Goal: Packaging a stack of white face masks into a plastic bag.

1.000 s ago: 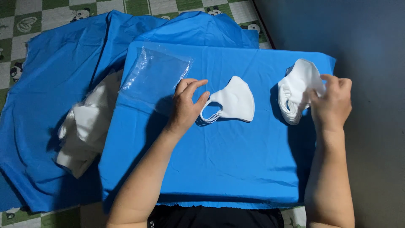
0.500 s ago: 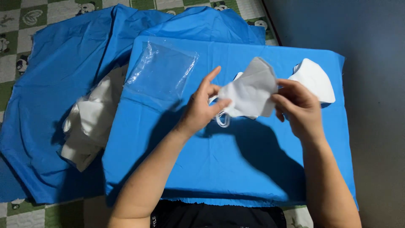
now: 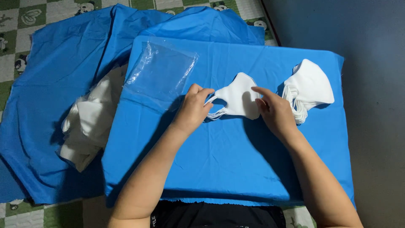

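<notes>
On the blue board we have just laid a second mask on the pile, left hand pinching its loops, right hand pressing flat, fingers apart.

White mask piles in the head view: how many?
3: one under both hands, one at the board's right end, one on the left cloth. Each pile may hide more masks.

Both hands press on a white mask stack lying on the blue cloth-covered board — the left hand at its ear loops, the right hand on its right edge. A second white mask pile sits just right; a clear plastic bag lies upper left.
</notes>
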